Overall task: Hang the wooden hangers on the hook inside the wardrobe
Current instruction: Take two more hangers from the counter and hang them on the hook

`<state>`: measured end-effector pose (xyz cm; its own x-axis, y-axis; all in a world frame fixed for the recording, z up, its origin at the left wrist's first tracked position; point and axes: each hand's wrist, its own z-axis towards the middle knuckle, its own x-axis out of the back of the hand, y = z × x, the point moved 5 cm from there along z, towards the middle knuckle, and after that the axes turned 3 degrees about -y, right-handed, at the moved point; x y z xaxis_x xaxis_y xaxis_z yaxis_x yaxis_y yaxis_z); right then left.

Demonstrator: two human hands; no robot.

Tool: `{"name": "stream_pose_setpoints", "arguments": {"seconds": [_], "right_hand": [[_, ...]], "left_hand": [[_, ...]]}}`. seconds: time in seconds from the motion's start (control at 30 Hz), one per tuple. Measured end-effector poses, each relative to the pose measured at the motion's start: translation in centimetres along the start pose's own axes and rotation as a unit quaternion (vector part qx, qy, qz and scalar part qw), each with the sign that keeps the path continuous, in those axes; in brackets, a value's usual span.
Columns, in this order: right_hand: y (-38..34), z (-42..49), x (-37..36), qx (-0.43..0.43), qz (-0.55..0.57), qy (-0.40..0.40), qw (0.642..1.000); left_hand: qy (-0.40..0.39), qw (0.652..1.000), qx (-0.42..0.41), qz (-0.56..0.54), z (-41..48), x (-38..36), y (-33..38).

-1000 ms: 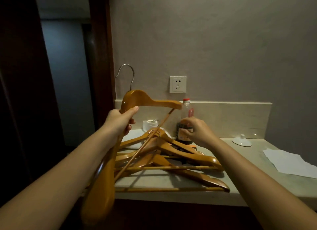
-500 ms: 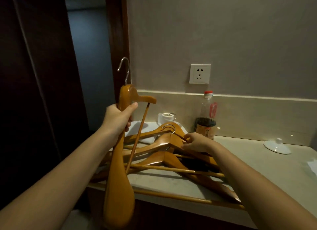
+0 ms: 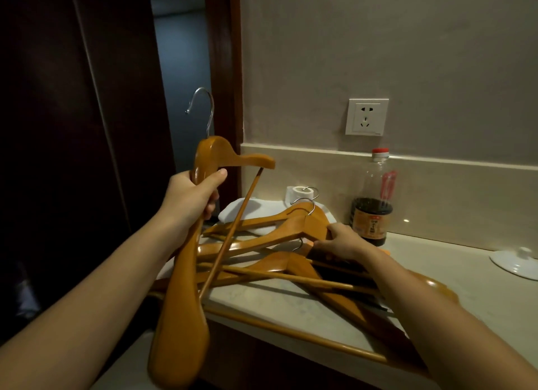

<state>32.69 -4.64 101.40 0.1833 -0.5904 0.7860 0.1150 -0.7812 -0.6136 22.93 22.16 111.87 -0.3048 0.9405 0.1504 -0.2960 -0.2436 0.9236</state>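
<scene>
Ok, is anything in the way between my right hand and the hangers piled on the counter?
Nothing visible. The right hand already pinches the top hanger of the pile near its neck. The bottle stands behind the hand, against the wall, clear of the grip.

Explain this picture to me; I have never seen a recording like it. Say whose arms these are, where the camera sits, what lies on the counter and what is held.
There is no machine here. The arms belong to a person, and the single camera sits on that person's head, looking forward and down.

The left hand has its grip round a wooden hanger, held upright with its metal hook on top. The right hand has its fingers on the top one of a pile of hangers lying crossed on the pale counter. Whether it already pinches that hanger is hard to tell.

Also on the counter are a white cloth, a bottle with dark liquid and a red cap, and a white lid-like piece.
</scene>
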Motion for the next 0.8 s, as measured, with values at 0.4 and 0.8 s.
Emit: {"name": "stream_pose_setpoints", "arguments": {"seconds": [0.4, 0.8], "right_hand": [[-2.4, -1.7, 2.4, -0.003, 0.163, -0.046, 0.985], [-11.5, -7.4, 1.1, 0.009, 0.321, -0.113, 0.94]], "left_hand": [[0.052, 0.998, -0.001, -0.047, -0.4, 2.3, 0.2], [0.048, 0.997, -0.039, -0.037, -5.2, 10.4, 3.1]]}}
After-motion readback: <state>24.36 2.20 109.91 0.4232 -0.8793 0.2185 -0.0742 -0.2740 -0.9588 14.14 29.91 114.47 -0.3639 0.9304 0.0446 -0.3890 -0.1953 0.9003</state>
